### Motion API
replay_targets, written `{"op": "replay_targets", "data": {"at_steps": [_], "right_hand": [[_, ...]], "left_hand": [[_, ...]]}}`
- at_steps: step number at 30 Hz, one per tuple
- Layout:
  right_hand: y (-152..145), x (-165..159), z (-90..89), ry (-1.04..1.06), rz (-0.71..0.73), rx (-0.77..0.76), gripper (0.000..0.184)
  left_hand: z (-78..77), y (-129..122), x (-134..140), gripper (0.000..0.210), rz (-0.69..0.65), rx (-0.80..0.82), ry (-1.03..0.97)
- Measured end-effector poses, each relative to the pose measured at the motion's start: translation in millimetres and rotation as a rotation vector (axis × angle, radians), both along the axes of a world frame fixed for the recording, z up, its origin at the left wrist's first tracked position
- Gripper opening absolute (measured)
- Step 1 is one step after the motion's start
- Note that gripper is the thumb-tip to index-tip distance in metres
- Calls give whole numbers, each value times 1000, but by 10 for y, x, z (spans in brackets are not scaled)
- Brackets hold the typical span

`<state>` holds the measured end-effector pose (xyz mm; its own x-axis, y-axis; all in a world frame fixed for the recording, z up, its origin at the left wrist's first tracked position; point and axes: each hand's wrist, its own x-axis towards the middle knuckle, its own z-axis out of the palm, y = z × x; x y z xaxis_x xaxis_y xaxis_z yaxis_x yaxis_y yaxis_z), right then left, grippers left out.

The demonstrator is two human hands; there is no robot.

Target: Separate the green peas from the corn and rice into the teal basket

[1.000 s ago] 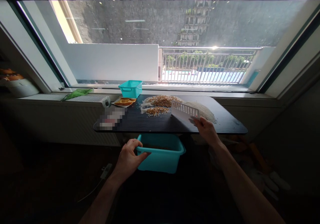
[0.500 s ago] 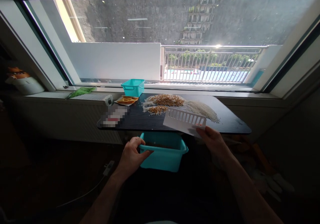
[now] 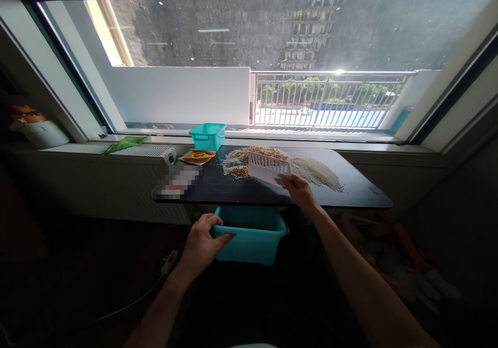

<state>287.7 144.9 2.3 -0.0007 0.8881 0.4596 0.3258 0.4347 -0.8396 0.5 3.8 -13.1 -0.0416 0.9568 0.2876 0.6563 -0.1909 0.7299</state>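
My left hand (image 3: 207, 239) grips the left rim of a turquoise plastic bin (image 3: 249, 247), held just below the table's front edge; its contents are dark and hard to make out. Between the fingers of my right hand (image 3: 298, 188) is a white slotted plastic divider (image 3: 264, 169), tilted above the tabletop in front of the grain. Behind and beside it lie orange-yellow corn kernels (image 3: 240, 171), mixed at the back with white grains. To the right spreads a heap of white rice-like grains (image 3: 317, 171). The divider hides part of the kernels.
A second turquoise bin (image 3: 208, 138) stands at the back left of the black table (image 3: 218, 191). Near it are an orange-patterned packet (image 3: 198, 156) and a blurred-out flat item (image 3: 179, 182). A radiator (image 3: 116, 182) with a green cloth (image 3: 127, 143) sits left, below the window.
My right hand has carried the slotted divider left and farther over the table, toward the kernels. The bin in my left hand has shifted slightly left.
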Motion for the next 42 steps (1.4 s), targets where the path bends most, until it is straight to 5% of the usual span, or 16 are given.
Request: {"op": "replay_targets", "data": {"at_steps": [23, 35, 42], "right_hand": [[-289, -15, 63, 97, 158, -100, 50], [-224, -591, 50, 73, 322, -156, 47], [-537, -373, 89, 91, 282, -163, 51]], "left_hand": [[20, -1, -100, 20, 39, 20, 26], [9, -57, -450, 22, 144, 38, 31], [41, -111, -538, 28, 195, 8, 31]]}}
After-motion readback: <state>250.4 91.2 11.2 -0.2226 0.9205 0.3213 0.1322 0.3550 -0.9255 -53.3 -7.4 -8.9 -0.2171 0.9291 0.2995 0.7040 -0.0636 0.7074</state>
